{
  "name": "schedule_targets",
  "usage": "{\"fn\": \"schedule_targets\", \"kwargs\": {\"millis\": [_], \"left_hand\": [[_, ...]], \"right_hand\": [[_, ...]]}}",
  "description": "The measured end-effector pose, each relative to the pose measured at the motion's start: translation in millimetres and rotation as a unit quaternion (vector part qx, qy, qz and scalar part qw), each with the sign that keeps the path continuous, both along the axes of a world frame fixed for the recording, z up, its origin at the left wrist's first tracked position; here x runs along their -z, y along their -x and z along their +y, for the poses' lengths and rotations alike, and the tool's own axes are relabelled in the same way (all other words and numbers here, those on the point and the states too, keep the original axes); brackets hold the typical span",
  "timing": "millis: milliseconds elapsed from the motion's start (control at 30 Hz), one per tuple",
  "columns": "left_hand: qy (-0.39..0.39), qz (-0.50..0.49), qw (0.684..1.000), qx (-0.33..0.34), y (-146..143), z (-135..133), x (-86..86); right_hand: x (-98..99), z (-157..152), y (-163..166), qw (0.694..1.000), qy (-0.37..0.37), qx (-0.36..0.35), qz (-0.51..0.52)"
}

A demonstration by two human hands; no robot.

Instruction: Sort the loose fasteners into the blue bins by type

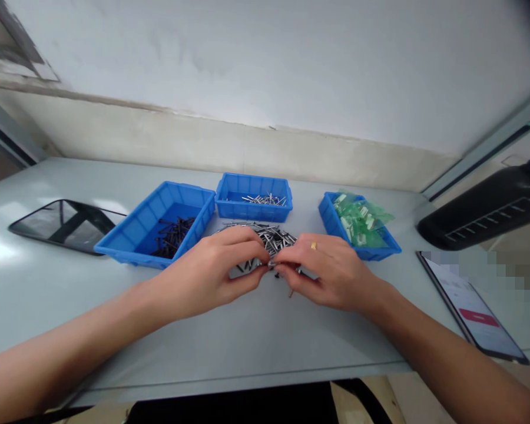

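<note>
My left hand (223,265) and my right hand (327,268) meet fingertip to fingertip over the table. Both are closed in a pinch around small shiny metal fasteners (271,264), whose exact kind is too small to tell. A thin fastener (290,292) shows below my right fingers, partly hidden by them. Just behind the hands lies a loose pile of long, thin silver and dark fasteners (269,232), like nails or screws. My hands cover part of this pile. A ring sits on a right finger.
Dark fasteners lie in the left blue bin (132,232), silver ones in the middle blue bin (254,210). The right blue bin (329,209) holds green plastic packets (360,221). A black-framed pane (66,227) lies left; a black bottle (481,206) and a phone (472,306) are right.
</note>
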State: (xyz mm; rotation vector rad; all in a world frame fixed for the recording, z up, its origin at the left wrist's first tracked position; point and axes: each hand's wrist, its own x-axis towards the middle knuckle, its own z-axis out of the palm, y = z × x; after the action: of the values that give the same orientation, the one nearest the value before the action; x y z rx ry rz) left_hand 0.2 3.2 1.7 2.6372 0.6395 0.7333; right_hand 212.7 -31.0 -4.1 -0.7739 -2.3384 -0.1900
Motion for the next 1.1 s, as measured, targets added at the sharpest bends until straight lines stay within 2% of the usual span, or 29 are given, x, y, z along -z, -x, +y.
{"fn": "schedule_targets", "kwargs": {"millis": [233,500,667,800,1100], "left_hand": [[-0.035,-0.045,0.998,-0.035,-0.8,0.6,-4.1],[-0.058,-0.04,0.997,-0.03,-0.1,-0.1,-3.3],[-0.061,-0.034,0.997,-0.029,-0.4,-0.5,-3.5],[-0.056,-0.029,0.998,-0.03,0.2,-0.5,-3.0],[-0.025,0.001,1.0,-0.014,0.3,0.6,-2.7]], "right_hand": [[-3.1,1.0,-1.8,0.998,0.031,0.052,-0.022],[0.7,3.3,1.1,0.989,0.109,0.056,-0.077],[0.1,3.3,0.3,0.987,0.121,0.056,-0.092],[0.0,2.3,-0.9,0.99,0.102,0.055,-0.081],[-3.8,-1.2,0.8,0.999,0.001,0.036,-0.016]]}}
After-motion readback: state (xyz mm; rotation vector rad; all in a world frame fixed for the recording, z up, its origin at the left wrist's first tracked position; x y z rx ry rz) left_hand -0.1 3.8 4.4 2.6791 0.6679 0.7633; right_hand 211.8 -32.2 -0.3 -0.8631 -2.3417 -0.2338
